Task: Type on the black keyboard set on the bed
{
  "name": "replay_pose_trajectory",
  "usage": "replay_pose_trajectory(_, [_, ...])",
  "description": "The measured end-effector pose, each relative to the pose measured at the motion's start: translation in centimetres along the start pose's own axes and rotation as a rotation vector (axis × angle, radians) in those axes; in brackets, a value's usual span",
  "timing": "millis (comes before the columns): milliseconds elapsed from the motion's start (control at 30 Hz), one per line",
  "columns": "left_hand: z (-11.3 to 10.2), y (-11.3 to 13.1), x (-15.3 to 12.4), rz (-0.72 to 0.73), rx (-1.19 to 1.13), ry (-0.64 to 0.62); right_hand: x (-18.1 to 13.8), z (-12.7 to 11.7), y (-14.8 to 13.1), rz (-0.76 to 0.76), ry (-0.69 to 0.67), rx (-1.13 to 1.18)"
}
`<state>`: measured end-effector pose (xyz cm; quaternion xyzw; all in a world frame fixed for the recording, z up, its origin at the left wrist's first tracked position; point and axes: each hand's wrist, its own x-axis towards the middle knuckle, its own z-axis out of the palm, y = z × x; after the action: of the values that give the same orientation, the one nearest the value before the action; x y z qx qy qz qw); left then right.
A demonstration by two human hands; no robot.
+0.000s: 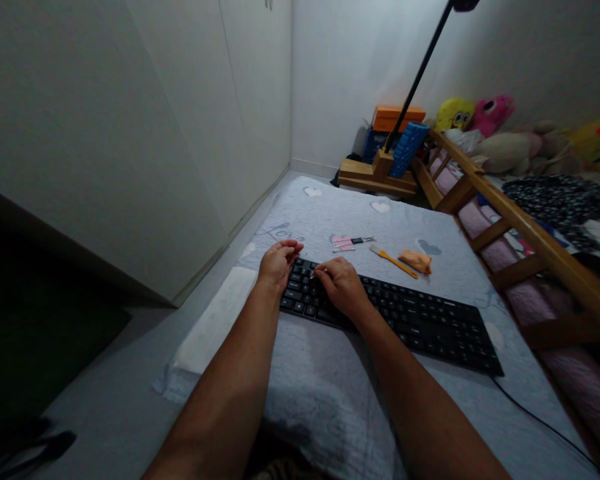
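Observation:
A black keyboard (430,320) lies at a slant on the cloth-covered surface. At its left end is my left hand (276,264), its palm side against the keyboard's edge, with loosely bent fingers and nothing seen in them. My right hand (341,283) is over the left part of the keys, thumb and fingers pinched together. From that pinch a thin, pale tip pokes out toward the keys; it looks like a cotton swab (313,276), mostly hidden by the fingers. Behind the keyboard lie another cotton swab (344,250), metal tweezers (367,239), a yellow-handled brush (400,263) and a crumpled orange cloth (416,261).
A folded white cloth (215,320) lies at left on the patterned cover (325,387). The keyboard cable (540,420) trails to the lower right. A wooden bed rail (540,240) borders the right side, a pale cabinet (180,133) the left. A wooden stand (375,175) is behind.

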<state>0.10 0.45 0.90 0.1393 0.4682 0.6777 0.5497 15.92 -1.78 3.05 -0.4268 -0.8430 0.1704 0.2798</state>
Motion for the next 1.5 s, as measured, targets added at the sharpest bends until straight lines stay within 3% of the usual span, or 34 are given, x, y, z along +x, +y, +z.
replay_pose_trajectory(500, [0.2, 0.3, -0.4, -0.015, 0.005, 0.013, 0.0, -0.4, 0.4, 0.015, -0.008, -0.001])
replay_pose_trajectory(1500, [-0.1, -0.1, 0.1, -0.008, -0.002, -0.011, 0.7, 1.2, 0.1, 0.026, 0.06, 0.007])
